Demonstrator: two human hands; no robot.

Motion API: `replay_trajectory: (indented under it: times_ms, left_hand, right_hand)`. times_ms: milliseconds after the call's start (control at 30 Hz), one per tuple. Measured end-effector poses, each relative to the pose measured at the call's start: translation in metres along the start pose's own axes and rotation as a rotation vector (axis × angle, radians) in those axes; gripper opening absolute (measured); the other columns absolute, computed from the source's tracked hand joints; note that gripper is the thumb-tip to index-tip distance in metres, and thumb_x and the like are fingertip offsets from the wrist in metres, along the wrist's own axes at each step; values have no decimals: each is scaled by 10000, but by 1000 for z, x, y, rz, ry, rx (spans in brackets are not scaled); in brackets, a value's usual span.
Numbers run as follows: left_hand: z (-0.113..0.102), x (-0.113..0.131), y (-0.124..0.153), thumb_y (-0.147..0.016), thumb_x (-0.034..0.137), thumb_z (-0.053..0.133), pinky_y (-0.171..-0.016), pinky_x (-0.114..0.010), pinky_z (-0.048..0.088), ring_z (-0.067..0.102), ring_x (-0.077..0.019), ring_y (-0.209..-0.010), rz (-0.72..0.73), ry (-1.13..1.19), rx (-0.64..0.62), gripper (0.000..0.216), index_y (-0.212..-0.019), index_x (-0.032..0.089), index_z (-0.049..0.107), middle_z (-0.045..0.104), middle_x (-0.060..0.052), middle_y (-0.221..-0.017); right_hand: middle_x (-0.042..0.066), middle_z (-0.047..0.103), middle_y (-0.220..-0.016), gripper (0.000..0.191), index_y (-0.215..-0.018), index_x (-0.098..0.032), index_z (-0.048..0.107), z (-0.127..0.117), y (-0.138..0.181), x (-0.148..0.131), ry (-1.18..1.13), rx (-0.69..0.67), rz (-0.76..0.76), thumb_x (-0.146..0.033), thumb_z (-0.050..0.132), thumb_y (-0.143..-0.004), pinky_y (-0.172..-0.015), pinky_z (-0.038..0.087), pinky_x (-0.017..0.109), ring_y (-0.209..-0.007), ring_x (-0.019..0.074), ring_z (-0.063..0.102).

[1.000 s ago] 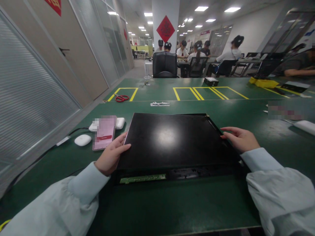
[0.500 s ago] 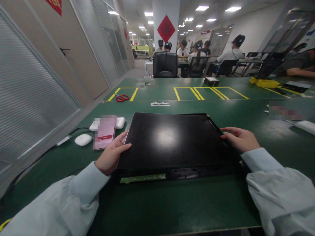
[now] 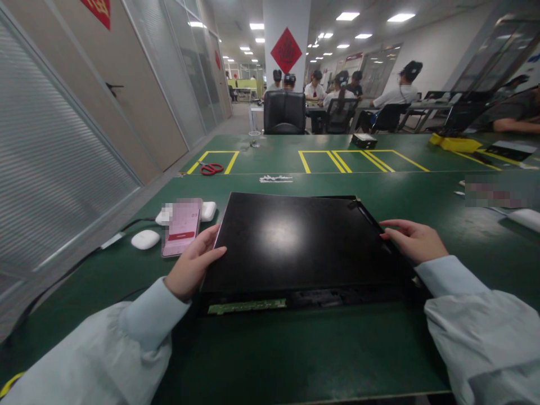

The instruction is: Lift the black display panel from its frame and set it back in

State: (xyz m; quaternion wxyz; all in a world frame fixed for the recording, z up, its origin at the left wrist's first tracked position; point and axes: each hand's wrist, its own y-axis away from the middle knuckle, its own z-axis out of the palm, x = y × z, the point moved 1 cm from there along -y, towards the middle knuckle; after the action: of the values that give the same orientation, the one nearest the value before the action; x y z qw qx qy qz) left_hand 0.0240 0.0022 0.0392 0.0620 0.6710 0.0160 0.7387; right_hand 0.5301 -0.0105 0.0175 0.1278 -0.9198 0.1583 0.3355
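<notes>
A flat black display panel (image 3: pixel 270 247) lies slightly askew over a black frame (image 3: pixel 358 203), whose far right corner and near side stick out. Along the near side of the frame runs a green circuit board strip (image 3: pixel 247 306). My left hand (image 3: pixel 196 261) grips the panel's left edge, thumb on top and fingers at the side, partly hidden. On the other side, my right hand (image 3: pixel 413 239) pinches the frame's right rim between thumb and fingers. Bright light reflects from the middle of the panel.
Left of the panel lie a pink phone (image 3: pixel 181 228), a white rounded case (image 3: pixel 145 239) and a cable. Red-handled scissors (image 3: pixel 211 169), white scraps (image 3: pixel 275 179) and a small black box (image 3: pixel 363 140) lie farther back. Several people sit at desks beyond a black chair (image 3: pixel 284 112).
The panel has shifted very slightly against the frame, so a little more of the frame's far right corner shows. Both hands keep their grip, almost still.
</notes>
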Motion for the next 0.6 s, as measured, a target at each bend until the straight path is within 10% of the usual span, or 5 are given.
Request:
replay_trajectory:
  times_ms: [600]
  left_hand:
    - [-18,-15,-13,-729,450,871,-1300,-556,308,315,-436,-1599,184,-366,-65,627,-1303,243,729,479,-137,-1661]
  right_hand:
    - [61,820,-794,409,-1013,-252,830,-2,2,-6,2,-6,16,-482,640,-733,-681,558,413,-723,284,747]
